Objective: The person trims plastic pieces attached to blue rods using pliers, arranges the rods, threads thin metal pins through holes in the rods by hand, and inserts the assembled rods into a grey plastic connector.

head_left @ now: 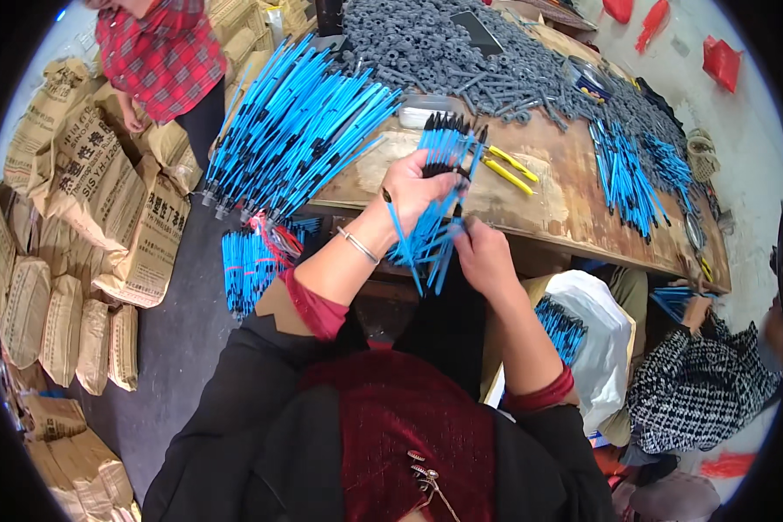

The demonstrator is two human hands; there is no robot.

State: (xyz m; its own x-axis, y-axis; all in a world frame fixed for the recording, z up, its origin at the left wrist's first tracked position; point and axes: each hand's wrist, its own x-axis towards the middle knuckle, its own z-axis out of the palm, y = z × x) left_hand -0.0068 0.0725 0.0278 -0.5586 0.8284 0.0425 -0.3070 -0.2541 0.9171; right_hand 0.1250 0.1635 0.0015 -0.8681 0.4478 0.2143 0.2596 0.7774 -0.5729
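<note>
My left hand is closed round a bundle of thin blue rods with black fittings, held above the table's near edge. The black ends stand together at the top, while the blue lower ends fan out unevenly below my fist. One rod slants off to the left under my wrist. At the bundle's right side, my right hand is closed, thumb and fingers pinching a blue rod; its fingertips are slightly blurred. Just right of the bundle, yellow-handled pliers lie on the wooden table.
A big pile of blue rods overhangs the table's left edge. Grey plastic parts are heaped at the back. More rods lie right. A white sack holds rods beside my right arm. Paper sacks stack left; two people are nearby.
</note>
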